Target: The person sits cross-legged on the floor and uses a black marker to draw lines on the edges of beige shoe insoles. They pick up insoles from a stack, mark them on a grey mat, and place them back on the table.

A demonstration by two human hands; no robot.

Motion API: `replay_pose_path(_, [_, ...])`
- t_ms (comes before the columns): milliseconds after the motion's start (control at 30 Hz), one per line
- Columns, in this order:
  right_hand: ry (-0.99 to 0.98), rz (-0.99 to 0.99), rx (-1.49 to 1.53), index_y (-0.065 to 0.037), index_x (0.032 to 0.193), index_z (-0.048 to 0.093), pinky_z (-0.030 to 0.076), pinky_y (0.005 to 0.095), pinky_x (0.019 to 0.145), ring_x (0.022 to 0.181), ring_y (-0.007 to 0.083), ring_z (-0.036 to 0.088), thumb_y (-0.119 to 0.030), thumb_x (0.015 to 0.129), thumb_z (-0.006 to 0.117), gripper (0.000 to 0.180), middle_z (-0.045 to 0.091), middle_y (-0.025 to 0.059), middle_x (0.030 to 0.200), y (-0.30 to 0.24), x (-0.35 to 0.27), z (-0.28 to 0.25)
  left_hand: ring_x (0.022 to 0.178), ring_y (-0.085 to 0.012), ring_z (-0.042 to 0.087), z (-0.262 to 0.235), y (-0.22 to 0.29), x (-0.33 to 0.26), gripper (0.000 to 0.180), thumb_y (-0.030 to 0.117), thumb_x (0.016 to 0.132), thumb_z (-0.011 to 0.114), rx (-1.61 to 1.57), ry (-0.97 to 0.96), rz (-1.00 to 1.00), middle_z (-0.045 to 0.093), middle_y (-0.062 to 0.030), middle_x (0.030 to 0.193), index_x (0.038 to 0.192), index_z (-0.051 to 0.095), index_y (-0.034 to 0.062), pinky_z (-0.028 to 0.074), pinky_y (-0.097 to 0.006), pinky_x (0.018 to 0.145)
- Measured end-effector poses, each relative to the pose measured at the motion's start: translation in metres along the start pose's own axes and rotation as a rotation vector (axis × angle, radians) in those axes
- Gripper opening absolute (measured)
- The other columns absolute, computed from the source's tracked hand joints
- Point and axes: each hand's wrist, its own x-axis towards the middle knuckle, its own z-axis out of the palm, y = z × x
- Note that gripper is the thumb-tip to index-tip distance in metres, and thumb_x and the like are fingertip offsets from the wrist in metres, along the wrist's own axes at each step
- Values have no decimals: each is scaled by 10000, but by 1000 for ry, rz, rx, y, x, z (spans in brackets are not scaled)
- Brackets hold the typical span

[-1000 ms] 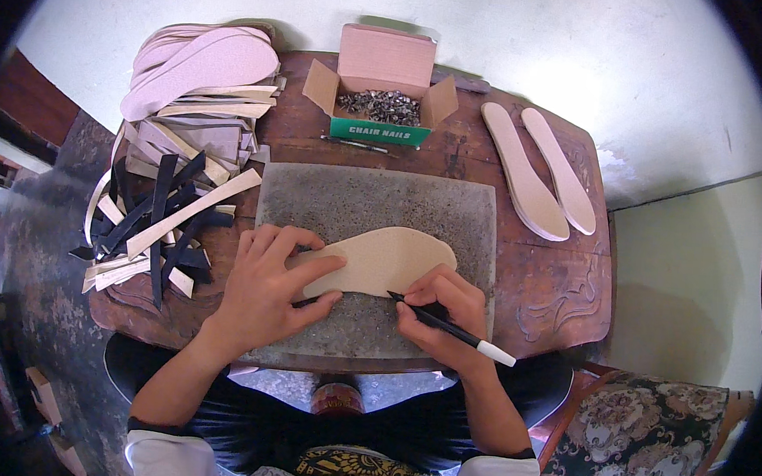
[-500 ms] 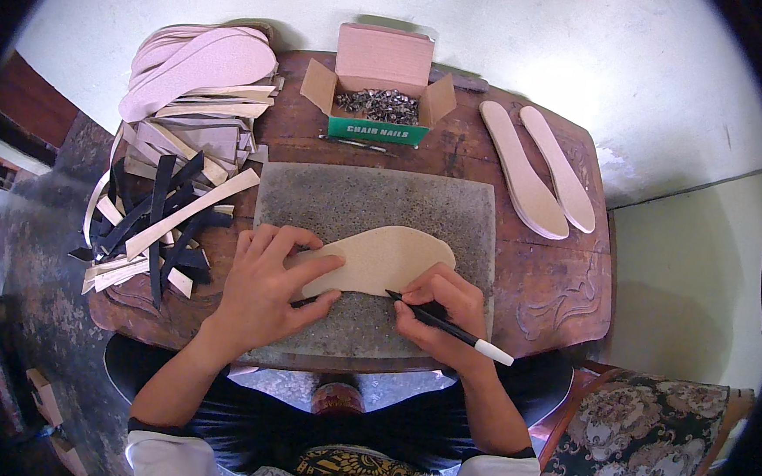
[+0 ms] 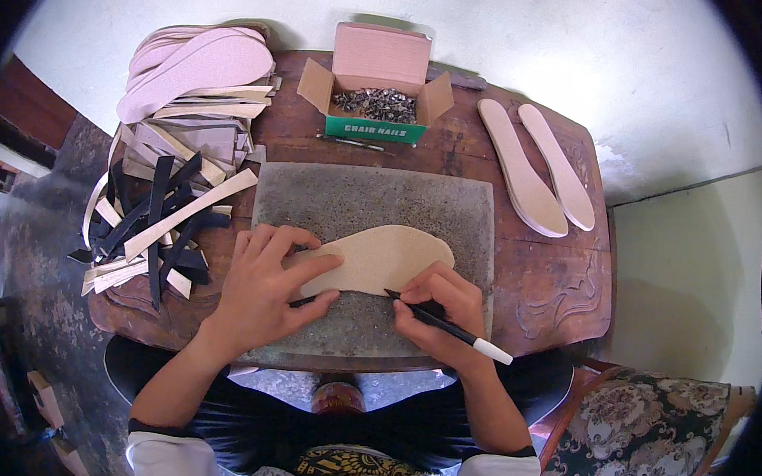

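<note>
The tan insole blank (image 3: pixel 380 260) lies flat on the grey stone slab (image 3: pixel 374 203), mid tabletop (image 3: pixel 553 283), near the person. Left hand (image 3: pixel 264 288) is spread open, fingers pressing the blank's left end. Right hand (image 3: pixel 442 311) is closed round a black pen w/ white cap (image 3: pixel 450 328), tip at the blank's near edge. To trace well: keep left-hand pressure steady so the blank can't slide, hold the pen tip tight vs. the edge, and move the holding fingers ahead of the line as it goes round.
</note>
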Motion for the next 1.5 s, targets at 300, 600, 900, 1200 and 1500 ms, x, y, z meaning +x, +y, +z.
replay_pose_path(300, [3,-12,5,-15,801,635,549,299,672,740,211,702,18,694,804,203,680,102,845,2,0,0,1024,-249,557,-2,2,0,404,325,762,840,1,-11,-13,617,-25,1154,1138,760,201,398,-429,880])
replay_pose_path(600, [5,-28,1,-18,802,627,547,304,662,731,213,697,18,693,803,210,675,105,834,1,1,0,1016,-244,559,-1,1,0,408,330,761,837,1,4,-3,616,-24,1149,1141,758,203,398,-428,877])
replay_pose_path(900, [45,-47,41,-28,814,627,542,304,658,746,214,695,18,696,799,214,673,106,836,4,1,-1,1010,-250,558,0,1,1,409,334,764,836,0,4,-5,613,-28,1145,1143,758,203,402,-432,881])
replay_pose_path(1200, [40,-77,48,-23,824,606,540,306,655,717,212,675,28,701,776,216,650,98,836,11,5,-7,1042,-262,549,0,0,-1,413,337,762,838,0,-11,-13,615,-30,1151,1145,761,203,404,-435,892])
replay_pose_path(1500, [7,-58,30,-28,800,582,515,312,637,687,215,643,24,695,750,205,612,91,799,11,5,-9,1023,-259,552,-2,2,1,410,322,763,840,-2,-20,-18,613,-30,1152,1146,761,201,412,-432,893])
